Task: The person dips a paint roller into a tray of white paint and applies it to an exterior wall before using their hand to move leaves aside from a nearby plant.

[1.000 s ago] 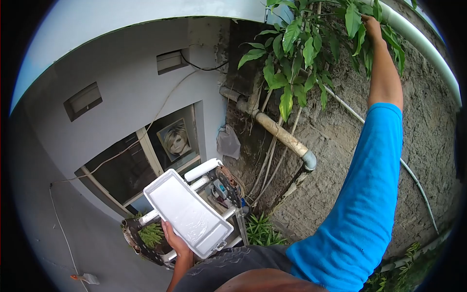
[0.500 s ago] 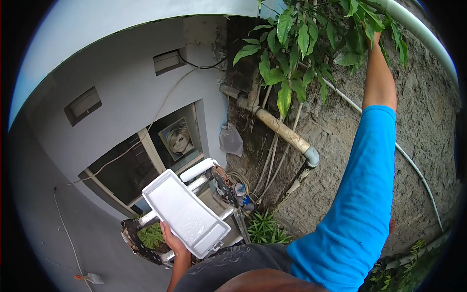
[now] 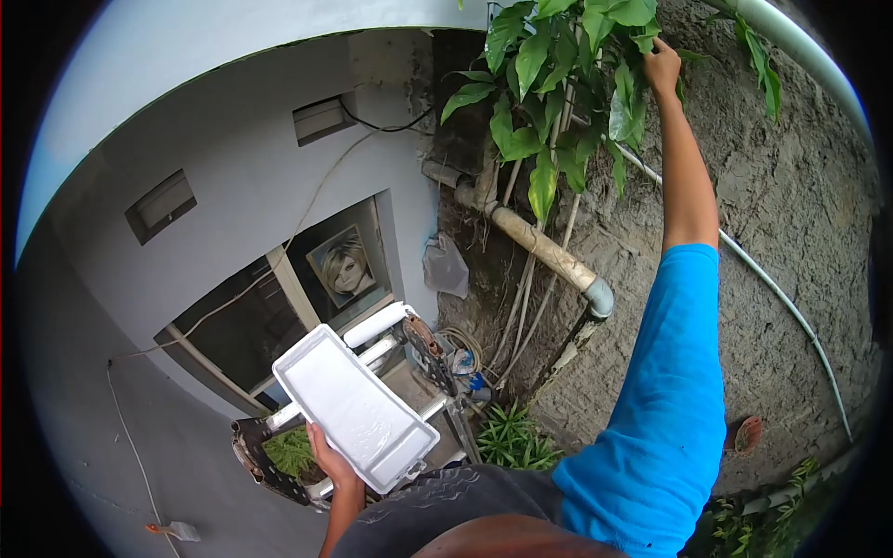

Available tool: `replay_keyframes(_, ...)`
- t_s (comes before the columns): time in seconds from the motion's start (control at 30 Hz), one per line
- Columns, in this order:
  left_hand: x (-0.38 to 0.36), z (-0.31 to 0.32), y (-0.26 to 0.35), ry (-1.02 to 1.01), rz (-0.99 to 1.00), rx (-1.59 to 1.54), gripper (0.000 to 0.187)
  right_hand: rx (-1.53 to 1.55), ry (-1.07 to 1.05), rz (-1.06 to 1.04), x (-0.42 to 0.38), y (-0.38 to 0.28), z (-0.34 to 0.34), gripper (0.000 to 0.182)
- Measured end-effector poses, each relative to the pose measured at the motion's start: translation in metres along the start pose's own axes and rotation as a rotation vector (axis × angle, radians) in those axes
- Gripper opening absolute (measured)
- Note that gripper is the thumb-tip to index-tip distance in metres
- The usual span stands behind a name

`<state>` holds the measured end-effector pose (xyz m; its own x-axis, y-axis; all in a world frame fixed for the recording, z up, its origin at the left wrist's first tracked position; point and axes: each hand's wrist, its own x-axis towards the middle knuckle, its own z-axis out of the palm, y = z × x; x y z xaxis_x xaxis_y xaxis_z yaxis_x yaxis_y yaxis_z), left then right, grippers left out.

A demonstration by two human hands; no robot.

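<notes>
A white paint tray [image 3: 358, 405] with white paint in it rests at the top of a ladder [image 3: 430, 358]. My left hand [image 3: 332, 460] is at the tray's lower left edge, its fingers partly hidden beneath it. My right arm reaches up in a blue sleeve, and my right hand [image 3: 661, 67] is closed on green leaves [image 3: 567, 56] at the top of the view. A white paint roller [image 3: 375, 323] lies beside the tray on the ladder.
A grey wall with a window [image 3: 251, 321] stands on the left. An old pipe [image 3: 539, 244] crosses the rough wall [image 3: 633, 325]. A thin white pipe [image 3: 777, 286] runs down on the right, and a thick one [image 3: 805, 56] passes top right. Plants [image 3: 514, 442] grow below.
My right hand has moved left and come out from behind the leaves, and the foliage has shifted left with it. The tray and my left hand have stayed in place.
</notes>
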<state>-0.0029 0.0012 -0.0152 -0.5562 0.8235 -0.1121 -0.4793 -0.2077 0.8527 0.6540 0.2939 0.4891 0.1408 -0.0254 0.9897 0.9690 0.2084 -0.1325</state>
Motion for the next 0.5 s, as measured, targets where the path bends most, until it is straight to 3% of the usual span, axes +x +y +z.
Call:
replay_keyframes(0.13, 0.001, -0.002, -0.001, -0.040, -0.008, -0.030, 0.049, -0.036, -0.069, -0.052, -0.025, -0.047, -0.012, 0.043)
replay_keyframes(0.27, 0.003, -0.006, -0.002, -0.063, -0.013, -0.009, 0.049, -0.079, -0.021, -0.061, -0.024, -0.053, -0.006, 0.058)
replay_keyframes(0.33, 0.002, -0.003, 0.000, -0.091, -0.017, -0.022, 0.049, -0.079, -0.087, 0.046, -0.018, -0.055, -0.007, 0.062)
replay_keyframes(0.4, -0.003, 0.001, 0.004, -0.042, -0.019, -0.019, 0.050, -0.139, 0.094, -0.109, -0.018, -0.063, -0.010, 0.065)
replay_keyframes(0.47, -0.001, 0.000, 0.002, -0.047, -0.022, -0.032, 0.050, -0.134, 0.063, -0.102, -0.018, -0.092, -0.025, 0.061)
replay_keyframes(0.5, 0.000, -0.001, 0.001, -0.051, -0.024, -0.044, 0.050, -0.074, 0.099, -0.196, -0.016, -0.100, -0.028, 0.057)
